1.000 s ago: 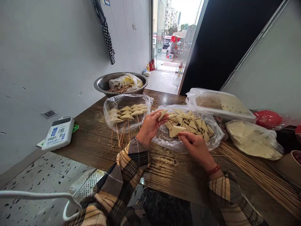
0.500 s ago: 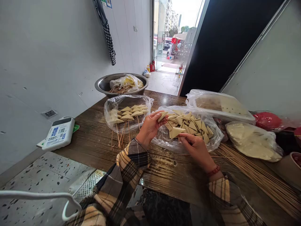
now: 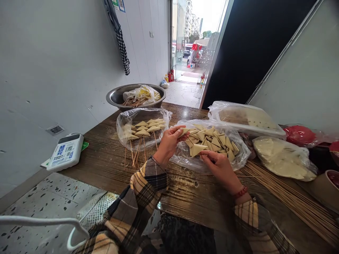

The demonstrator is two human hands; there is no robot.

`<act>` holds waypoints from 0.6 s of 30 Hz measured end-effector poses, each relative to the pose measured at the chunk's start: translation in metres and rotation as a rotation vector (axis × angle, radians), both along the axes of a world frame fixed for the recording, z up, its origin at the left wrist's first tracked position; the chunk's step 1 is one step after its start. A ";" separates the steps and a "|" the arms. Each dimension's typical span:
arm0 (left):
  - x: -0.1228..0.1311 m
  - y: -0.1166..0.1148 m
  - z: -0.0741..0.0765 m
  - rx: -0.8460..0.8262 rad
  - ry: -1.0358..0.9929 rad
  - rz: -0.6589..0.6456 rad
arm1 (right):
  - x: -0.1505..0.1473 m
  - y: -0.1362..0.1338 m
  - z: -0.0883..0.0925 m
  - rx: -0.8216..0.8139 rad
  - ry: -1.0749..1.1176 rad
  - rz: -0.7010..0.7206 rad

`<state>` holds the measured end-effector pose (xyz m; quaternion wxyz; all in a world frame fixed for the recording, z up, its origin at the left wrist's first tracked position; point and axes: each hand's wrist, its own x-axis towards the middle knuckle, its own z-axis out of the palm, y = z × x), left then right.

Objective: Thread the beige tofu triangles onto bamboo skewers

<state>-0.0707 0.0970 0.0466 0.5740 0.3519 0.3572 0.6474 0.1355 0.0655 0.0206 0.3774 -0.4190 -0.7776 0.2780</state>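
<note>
My left hand (image 3: 171, 143) is closed in a pinch around a folded tofu-skin triangle (image 3: 183, 132), held above the left side of an open clear plastic bag (image 3: 182, 160). My right hand (image 3: 218, 165) is lower and to the right. Its thumb and forefinger are closed at the right corner of another pale tofu-skin triangle (image 3: 198, 149); whether a skewer is also in these fingers I cannot tell. Many loose triangles (image 3: 215, 141) lie heaped in the bag behind both hands. Skewered triangles (image 3: 143, 132) rest on a second plastic bag (image 3: 122, 123) to the left, their sticks pointing toward me.
A bundle of bamboo skewers (image 3: 288, 201) lies on the wooden table (image 3: 106, 169) at right. Behind it are a bag of pale sheets (image 3: 283, 158) and a bagged white tray (image 3: 246, 116). A metal basin (image 3: 112, 97) stands at the back, a white payment device (image 3: 65, 151) at left.
The left hand's triangle has tilted slightly and sits flatter between the fingers. My right hand keeps nearly the same place. The whole view has shifted a little.
</note>
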 end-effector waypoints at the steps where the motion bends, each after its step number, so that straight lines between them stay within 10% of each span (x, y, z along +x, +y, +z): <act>1: 0.000 0.000 0.000 0.005 0.012 0.001 | 0.000 0.000 0.000 0.004 0.001 0.001; 18: 0.013 -0.002 -0.005 0.040 0.073 -0.036 | -0.005 0.000 0.000 -0.035 0.061 -0.025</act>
